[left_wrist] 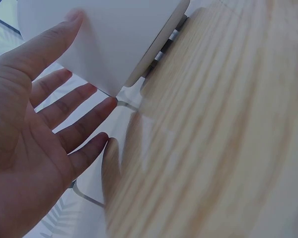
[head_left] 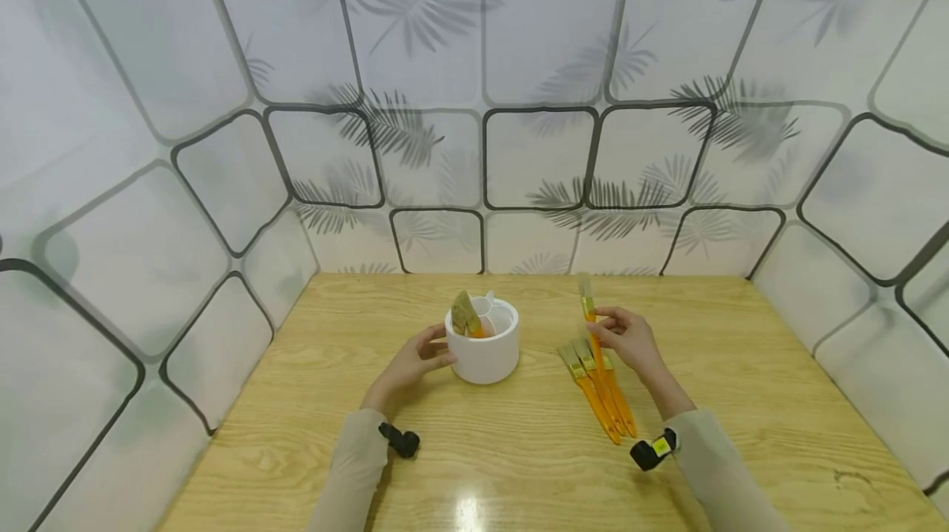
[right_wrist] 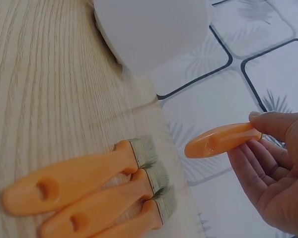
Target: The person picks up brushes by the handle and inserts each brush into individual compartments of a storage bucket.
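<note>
White glare spots the near side of the brightly lit counter [head_left: 519, 450], while both wrist views appear dimmer and softer.

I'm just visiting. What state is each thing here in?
White pot: upright, not empty.
Bristles in the pot: pointing up, leaning left; brush count unclear.
Held brush: raised off the table, bristles up.
Three other brushes: lying side by side.
Right hand: pinching the held brush.
Left hand: fingers relaxed beside the pot; contact unclear.
</note>
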Available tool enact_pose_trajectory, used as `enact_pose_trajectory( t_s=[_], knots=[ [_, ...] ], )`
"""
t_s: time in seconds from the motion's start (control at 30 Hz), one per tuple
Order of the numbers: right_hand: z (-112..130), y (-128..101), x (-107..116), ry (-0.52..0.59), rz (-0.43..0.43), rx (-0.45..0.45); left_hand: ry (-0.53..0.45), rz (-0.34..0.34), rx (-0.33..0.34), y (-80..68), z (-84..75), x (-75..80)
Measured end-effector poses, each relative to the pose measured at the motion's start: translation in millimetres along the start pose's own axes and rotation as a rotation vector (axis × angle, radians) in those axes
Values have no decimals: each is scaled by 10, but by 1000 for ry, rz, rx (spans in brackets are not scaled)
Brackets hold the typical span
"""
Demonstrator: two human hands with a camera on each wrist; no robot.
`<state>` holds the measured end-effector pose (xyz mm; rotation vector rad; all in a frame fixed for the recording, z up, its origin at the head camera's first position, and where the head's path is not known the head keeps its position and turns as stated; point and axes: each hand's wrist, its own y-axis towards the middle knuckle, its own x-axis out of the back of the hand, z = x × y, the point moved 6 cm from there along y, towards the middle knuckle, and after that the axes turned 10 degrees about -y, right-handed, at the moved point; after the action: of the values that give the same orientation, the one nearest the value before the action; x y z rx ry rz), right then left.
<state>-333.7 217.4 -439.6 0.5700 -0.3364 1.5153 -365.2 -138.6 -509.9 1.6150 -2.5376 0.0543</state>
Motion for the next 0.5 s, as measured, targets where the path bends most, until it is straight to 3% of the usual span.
enact_pose_trajectory(
  t_s=[0.27,0.5],
  knots=[
    [203,-42,16,-20,-19,54,4,22,3,-24,-61,-16],
    [-60,125,-57,-6,-38,72,-2,10,2,12,24,-2]
  ],
)
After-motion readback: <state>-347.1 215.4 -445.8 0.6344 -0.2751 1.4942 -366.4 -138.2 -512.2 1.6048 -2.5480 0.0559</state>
